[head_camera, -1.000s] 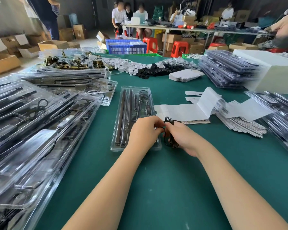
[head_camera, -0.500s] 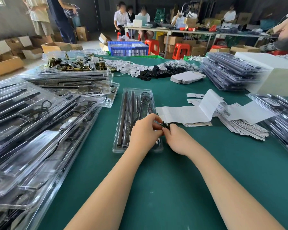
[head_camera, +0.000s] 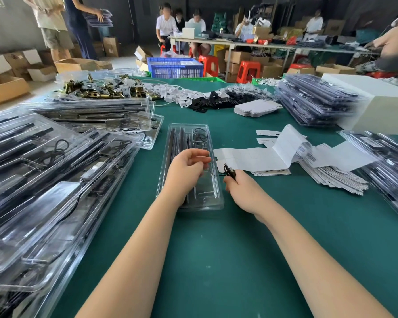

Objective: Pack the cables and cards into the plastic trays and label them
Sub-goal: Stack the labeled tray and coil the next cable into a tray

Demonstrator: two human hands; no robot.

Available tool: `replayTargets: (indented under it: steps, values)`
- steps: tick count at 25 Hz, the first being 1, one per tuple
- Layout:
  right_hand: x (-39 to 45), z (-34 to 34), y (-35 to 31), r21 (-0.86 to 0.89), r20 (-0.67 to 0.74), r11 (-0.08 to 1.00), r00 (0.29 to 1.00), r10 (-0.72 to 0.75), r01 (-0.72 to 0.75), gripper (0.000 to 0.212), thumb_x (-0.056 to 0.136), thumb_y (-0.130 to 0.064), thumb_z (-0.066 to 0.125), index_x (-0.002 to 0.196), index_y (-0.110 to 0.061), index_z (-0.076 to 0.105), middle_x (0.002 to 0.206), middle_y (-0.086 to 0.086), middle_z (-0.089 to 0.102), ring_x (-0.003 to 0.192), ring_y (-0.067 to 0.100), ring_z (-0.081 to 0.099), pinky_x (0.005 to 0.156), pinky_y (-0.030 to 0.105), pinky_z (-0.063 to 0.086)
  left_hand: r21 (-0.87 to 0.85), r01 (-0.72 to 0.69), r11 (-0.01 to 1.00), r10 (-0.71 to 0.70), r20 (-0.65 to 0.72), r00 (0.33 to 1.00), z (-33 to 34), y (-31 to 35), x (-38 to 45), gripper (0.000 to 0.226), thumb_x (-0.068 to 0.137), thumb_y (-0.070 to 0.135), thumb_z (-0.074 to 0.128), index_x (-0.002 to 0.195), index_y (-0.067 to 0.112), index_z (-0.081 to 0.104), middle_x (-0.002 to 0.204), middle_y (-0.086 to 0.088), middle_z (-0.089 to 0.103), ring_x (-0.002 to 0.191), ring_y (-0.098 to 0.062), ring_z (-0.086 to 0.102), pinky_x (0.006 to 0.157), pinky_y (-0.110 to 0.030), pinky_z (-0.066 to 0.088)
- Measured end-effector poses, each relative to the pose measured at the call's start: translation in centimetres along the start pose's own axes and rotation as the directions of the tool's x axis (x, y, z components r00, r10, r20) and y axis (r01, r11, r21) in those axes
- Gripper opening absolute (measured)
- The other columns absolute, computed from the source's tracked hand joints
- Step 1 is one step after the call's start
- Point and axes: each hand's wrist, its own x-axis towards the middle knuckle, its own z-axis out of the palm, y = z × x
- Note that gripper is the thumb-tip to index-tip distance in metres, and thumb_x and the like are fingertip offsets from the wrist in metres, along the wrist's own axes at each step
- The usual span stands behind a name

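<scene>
A clear plastic tray lies lengthwise on the green table in front of me, with dark rods and a coiled black cable in it. My left hand hovers over the tray's middle, fingers curled, pinching one end of a thin black cable. My right hand sits just right of the tray and grips the small black cable bundle. A thin strand runs between both hands. Label sheets lie to the right of the tray.
Stacks of filled clear trays cover the left side, and more packed trays sit at the far right beside a white box. Barcode cards, white cards, black and white small parts and brass hardware lie beyond. People work at far tables.
My hands were pressed together around the black cable beside the tray. They have drawn apart, stretching a thin strand between them, the left moving over the tray.
</scene>
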Motion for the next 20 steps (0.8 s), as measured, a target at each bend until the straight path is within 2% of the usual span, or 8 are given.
replayTargets:
  steps: [3, 5, 7, 9, 11, 14, 17, 20]
  values:
    - [0.1, 0.3, 0.0, 0.021, -0.016, 1.000, 1.000, 0.016, -0.016, 0.023, 0.102, -0.033, 0.035, 0.091, -0.015, 0.044, 0.089, 0.005, 0.049, 0.077, 0.020, 0.043, 0.067, 0.034, 0.036, 0.317, -0.117, 0.941, 0.115, 0.024, 0.993, 0.3, 0.0, -0.4, 0.034, 0.092, 0.004, 0.048, 0.103, 0.030, 0.068, 0.101, 0.012, 0.068, 0.084, -0.002, 0.063, 0.070, -0.013, 0.050]
    - [0.4, 0.7, 0.0, -0.265, -0.071, 0.964, 0.998, 0.000, -0.019, 0.021, 0.102, -0.036, 0.034, 0.094, -0.018, 0.042, 0.091, -0.001, 0.041, 0.090, 0.026, 0.041, 0.076, 0.037, 0.035, 0.518, -0.189, 0.834, 0.147, 0.121, 0.982, 0.7, -0.1, -0.6, 0.031, 0.093, 0.013, 0.051, 0.113, 0.029, 0.068, 0.110, 0.010, 0.066, 0.087, -0.002, 0.060, 0.075, -0.017, 0.048]
    - [0.4, 0.8, 0.1, -0.504, -0.157, 0.864, 0.985, -0.069, -0.019, 0.022, 0.103, -0.036, 0.034, 0.102, -0.018, 0.047, 0.098, 0.000, 0.035, 0.101, 0.029, 0.038, 0.078, 0.037, 0.030, 0.637, -0.233, 0.735, 0.132, 0.202, 0.970, 1.1, 0.1, -0.8, 0.033, 0.092, 0.016, 0.052, 0.120, 0.028, 0.065, 0.123, 0.006, 0.061, 0.104, -0.011, 0.059, 0.090, -0.027, 0.047]
    - [0.5, 0.8, 0.3, -0.460, -0.149, 0.885, 0.977, -0.152, 0.068, 0.025, 0.103, -0.030, 0.037, 0.107, -0.009, 0.050, 0.103, 0.006, 0.039, 0.102, 0.031, 0.043, 0.078, 0.036, 0.034, 0.687, -0.228, 0.690, 0.108, 0.214, 0.971, 0.9, 0.7, -0.8, 0.036, 0.091, 0.016, 0.051, 0.122, 0.028, 0.064, 0.128, 0.003, 0.058, 0.106, -0.016, 0.058, 0.091, -0.031, 0.048]
    - [0.4, 0.7, 0.5, -0.308, -0.127, 0.938, 0.970, -0.206, 0.159, 0.024, 0.102, -0.026, 0.042, 0.102, -0.004, 0.051, 0.101, 0.007, 0.041, 0.092, 0.029, 0.047, 0.074, 0.033, 0.034, 0.717, -0.204, 0.667, 0.076, 0.207, 0.975, 0.4, 1.2, -0.8, 0.037, 0.090, 0.016, 0.050, 0.122, 0.028, 0.063, 0.127, 0.001, 0.058, 0.095, -0.017, 0.060, 0.083, -0.031, 0.050]
    - [0.5, 0.3, 0.4, -0.251, -0.165, 0.949, 0.958, -0.236, 0.191, 0.022, 0.100, -0.026, 0.048, 0.083, -0.012, 0.049, 0.087, 0.000, 0.044, 0.079, 0.020, 0.044, 0.061, 0.029, 0.024, 0.732, -0.182, 0.657, 0.047, 0.201, 0.978, -0.1, 1.5, -1.0, 0.037, 0.091, 0.015, 0.050, 0.122, 0.027, 0.064, 0.124, 0.003, 0.062, 0.108, -0.014, 0.059, 0.088, -0.025, 0.046]
    - [0.9, -0.2, 0.6, -0.209, -0.190, 0.959, 0.954, -0.232, 0.192, 0.033, 0.098, -0.027, 0.053, 0.068, -0.016, 0.042, 0.070, -0.002, 0.044, 0.068, 0.018, 0.041, 0.050, 0.021, 0.025, 0.717, -0.172, 0.676, 0.028, 0.208, 0.978, 0.0, 1.7, -1.1, 0.035, 0.091, 0.017, 0.051, 0.122, 0.027, 0.065, 0.123, 0.005, 0.064, 0.110, -0.012, 0.059, 0.087, -0.023, 0.045]
    - [1.0, -0.2, 0.5, -0.233, -0.202, 0.954, 0.951, -0.236, 0.187, 0.036, 0.098, -0.025, 0.054, 0.065, -0.018, 0.039, 0.068, -0.004, 0.041, 0.064, 0.015, 0.038, 0.052, 0.021, 0.027, 0.761, -0.200, 0.617, 0.014, 0.244, 0.970, 0.3, 2.0, -1.2, 0.035, 0.092, 0.019, 0.053, 0.125, 0.026, 0.063, 0.127, 0.005, 0.062, 0.085, -0.013, 0.058, 0.080, -0.023, 0.045]
